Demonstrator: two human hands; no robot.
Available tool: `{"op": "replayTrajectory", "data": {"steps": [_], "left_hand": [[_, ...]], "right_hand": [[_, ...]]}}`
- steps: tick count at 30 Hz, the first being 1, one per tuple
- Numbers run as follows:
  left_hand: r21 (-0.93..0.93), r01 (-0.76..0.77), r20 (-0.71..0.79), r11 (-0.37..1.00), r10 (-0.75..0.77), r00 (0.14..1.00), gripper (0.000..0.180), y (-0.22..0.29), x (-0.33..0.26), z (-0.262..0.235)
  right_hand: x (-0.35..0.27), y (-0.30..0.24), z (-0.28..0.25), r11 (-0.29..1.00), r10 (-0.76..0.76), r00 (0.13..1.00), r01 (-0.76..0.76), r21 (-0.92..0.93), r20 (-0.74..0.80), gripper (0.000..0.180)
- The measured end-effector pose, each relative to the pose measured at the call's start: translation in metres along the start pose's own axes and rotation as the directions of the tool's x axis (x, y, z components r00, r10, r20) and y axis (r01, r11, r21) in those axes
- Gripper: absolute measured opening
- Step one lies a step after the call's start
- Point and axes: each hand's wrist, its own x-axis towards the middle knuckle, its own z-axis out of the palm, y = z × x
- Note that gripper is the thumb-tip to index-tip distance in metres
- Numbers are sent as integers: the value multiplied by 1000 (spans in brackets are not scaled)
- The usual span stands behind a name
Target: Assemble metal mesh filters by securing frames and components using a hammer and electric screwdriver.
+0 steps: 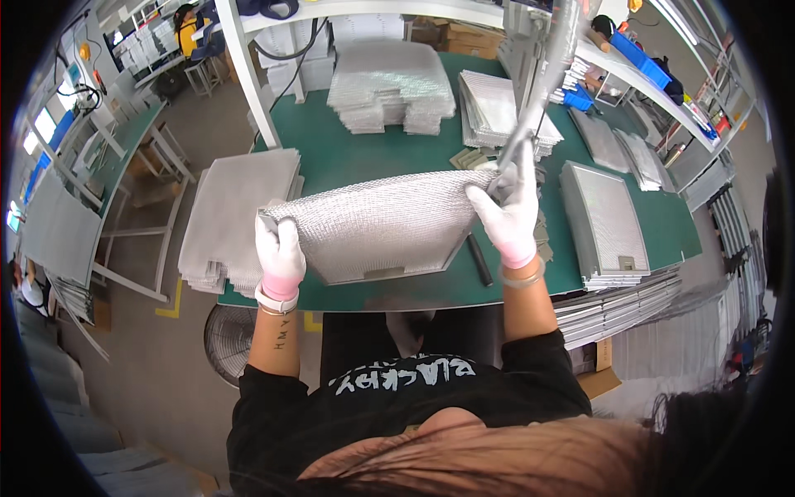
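Green matting covers your worktop (348,157), which stands in a workshop of white shelving and racks. Your left hand (279,253), in a white glove, is closed on the left corner of a silvery mesh filter sheet (377,224); your right hand (512,207) pinches its upper right corner. You hold the sheet tilted up above the worktop's near edge, so it hides most of the framed panel (389,272) lying beneath it. A hanging metal tool (542,79) comes down to the right corner, though whether your right fingers also grip its tip is hard to tell.

The step in hand appears to be seating the mesh in the frame below. The next move calls for squaring both corners to that frame before lowering, with the mesh kept taut.

Count: one sheet in hand; one loose mesh stack (240,207) at the left edge; two mesh stacks (389,87) at the far edge; one stack of framed filters (604,224) at the right edge; one black rod (479,261) near your right wrist.
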Motion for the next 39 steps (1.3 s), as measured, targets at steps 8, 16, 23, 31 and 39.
{"op": "replayTrajectory", "data": {"steps": [8,16,23,31,39], "left_hand": [[-28,-28,78,999,30,997,20,-11,-1,-14],[-25,-113,369,993,115,922,16,32,31,-20],[-88,-130,156,988,143,977,31,21,18,-6],[-179,-269,-156,946,243,958,73,11,11,9],[-63,-315,-283,947,285,916,57,7,19,28]], "right_hand": [[65,-67,-14,893,-104,657,392,-220,747,25],[77,-99,22,689,13,252,699,-191,968,43],[68,-90,58,816,-33,298,560,-146,954,47],[69,-82,68,785,-175,274,618,-34,946,56],[67,-80,72,772,-98,314,623,-127,944,54]]}}
